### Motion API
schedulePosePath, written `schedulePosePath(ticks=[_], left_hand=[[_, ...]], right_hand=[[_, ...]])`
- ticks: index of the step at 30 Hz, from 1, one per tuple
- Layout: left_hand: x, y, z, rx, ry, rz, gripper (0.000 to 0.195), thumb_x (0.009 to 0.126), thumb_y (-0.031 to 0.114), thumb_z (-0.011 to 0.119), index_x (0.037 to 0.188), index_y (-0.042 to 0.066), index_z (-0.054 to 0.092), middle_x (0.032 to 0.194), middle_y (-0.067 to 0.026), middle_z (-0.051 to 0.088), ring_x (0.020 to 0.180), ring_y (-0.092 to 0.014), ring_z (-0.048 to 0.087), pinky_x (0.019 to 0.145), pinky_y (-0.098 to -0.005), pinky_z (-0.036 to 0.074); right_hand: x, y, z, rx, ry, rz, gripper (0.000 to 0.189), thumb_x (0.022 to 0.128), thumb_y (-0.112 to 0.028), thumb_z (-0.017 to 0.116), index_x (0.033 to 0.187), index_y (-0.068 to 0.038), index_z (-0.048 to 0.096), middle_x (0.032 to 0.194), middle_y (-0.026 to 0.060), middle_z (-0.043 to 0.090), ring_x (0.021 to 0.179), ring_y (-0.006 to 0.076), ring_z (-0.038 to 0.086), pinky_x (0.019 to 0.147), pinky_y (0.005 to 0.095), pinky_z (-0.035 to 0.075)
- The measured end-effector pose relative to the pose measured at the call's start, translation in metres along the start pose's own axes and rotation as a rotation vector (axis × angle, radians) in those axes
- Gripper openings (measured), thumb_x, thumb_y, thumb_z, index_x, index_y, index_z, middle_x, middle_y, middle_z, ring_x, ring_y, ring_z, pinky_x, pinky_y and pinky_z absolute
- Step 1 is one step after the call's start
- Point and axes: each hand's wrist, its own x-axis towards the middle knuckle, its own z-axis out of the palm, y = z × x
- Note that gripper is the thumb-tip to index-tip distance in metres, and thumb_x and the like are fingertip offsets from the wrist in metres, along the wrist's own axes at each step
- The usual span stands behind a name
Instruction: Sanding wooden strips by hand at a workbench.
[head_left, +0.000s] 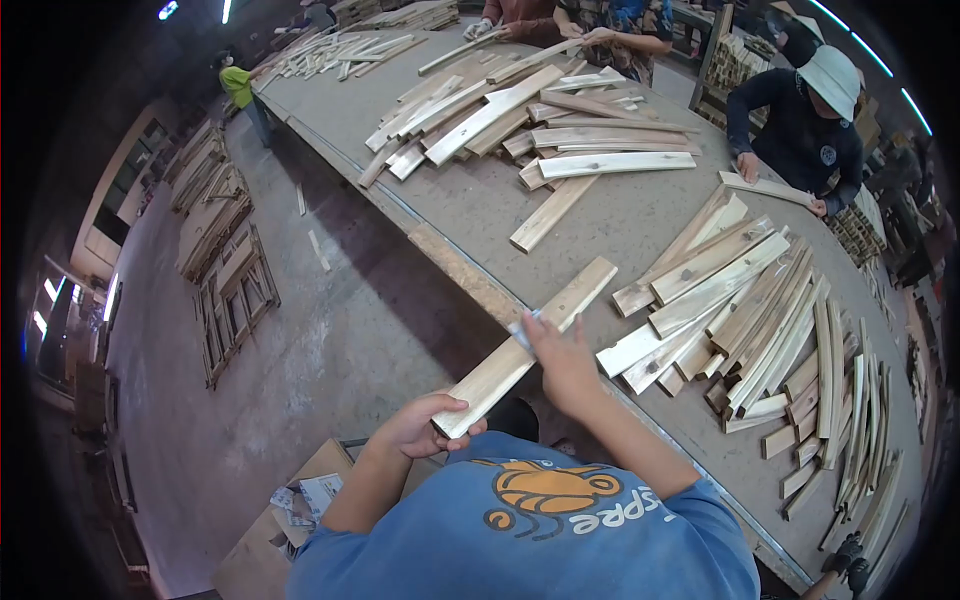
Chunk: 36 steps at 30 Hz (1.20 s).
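A flat wooden slat (491, 375) lies slantwise in front of me, its far end over the table (465, 217) and its near end past the table's edge. My left hand (427, 426) grips the near end, thumb on top and fingers beneath. My right hand (559, 356) presses a small piece of pale bluish sheet (523, 332), perhaps sandpaper, on the slat's upper face near the middle. Some dark knots show on the far part of the slat. To the right of my right hand lies a heap of loose slats (720, 300).
Another pile of slats (480, 112) lies farther up the table. Co-workers stand along the far side; one in a pale hat (829, 79) holds a slat. A gloved hand (847, 559) is at lower right. A cardboard box (255, 551) with printed scraps stands at lower left.
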Motion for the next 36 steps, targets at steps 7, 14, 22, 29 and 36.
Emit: schedulePosePath(ticks=[7, 14, 22, 29, 36], left_hand=[[-0.006, 0.055, 0.007, 0.154, -0.005, 0.008, 0.055, 0.087, 0.014, 0.052, 0.139, 0.002, 0.037, 0.086, -0.0184, 0.058, 0.056, -0.019, 0.054, 0.048, -0.0256, 0.044], [0.023, 0.171, 0.005, 0.643, 0.284, 0.519, 0.043, 0.090, 0.018, 0.053, 0.129, -0.001, 0.047, 0.080, -0.0127, 0.062, 0.056, -0.017, 0.057, 0.048, -0.0275, 0.045], [0.153, 0.444, -0.126, 1.861, 0.989, 0.792, 0.051, 0.090, 0.028, 0.060, 0.134, 0.002, 0.052, 0.111, -0.0229, 0.064, 0.104, -0.038, 0.062, 0.093, -0.0438, 0.047], [0.294, 0.393, -0.056, 1.944, 0.365, 1.210, 0.050, 0.086, 0.024, 0.066, 0.130, 0.003, 0.055, 0.141, -0.0223, 0.046, 0.131, -0.040, 0.041, 0.110, -0.0504, 0.030], [0.365, 0.163, 0.031, 2.048, -0.368, 0.563, 0.068, 0.086, 0.045, 0.064, 0.142, 0.011, 0.048, 0.154, -0.0176, 0.032, 0.143, -0.039, 0.023, 0.114, -0.0627, 0.015]], right_hand=[[-0.010, 0.004, -0.021, -0.028, 0.018, 0.165, 0.082, 0.077, 0.011, 0.044, 0.153, -0.010, 0.021, 0.143, 0.0092, 0.052, 0.135, 0.0247, 0.046, 0.116, 0.0639, 0.008], [0.012, 0.031, -0.038, 0.323, 0.220, 0.446, 0.088, 0.074, 0.013, 0.035, 0.156, -0.015, 0.016, 0.149, 0.0107, 0.045, 0.142, 0.0307, 0.036, 0.118, 0.0597, 0.004], [0.089, 0.009, -0.030, 0.049, 0.140, 0.658, 0.081, 0.079, 0.010, 0.044, 0.154, -0.014, 0.021, 0.149, 0.0104, 0.044, 0.139, 0.0281, 0.040, 0.116, 0.0628, 0.012], [0.101, 0.003, -0.013, -0.001, 0.088, 0.731, 0.077, 0.082, 0.008, 0.047, 0.152, -0.015, 0.024, 0.153, 0.0097, 0.038, 0.142, 0.0257, 0.036, 0.115, 0.0626, 0.019], [0.054, -0.011, -0.028, 0.122, 0.159, 0.976, 0.078, 0.082, 0.009, 0.044, 0.153, -0.014, 0.022, 0.152, 0.0119, 0.037, 0.140, 0.0305, 0.038, 0.116, 0.0584, 0.022]])
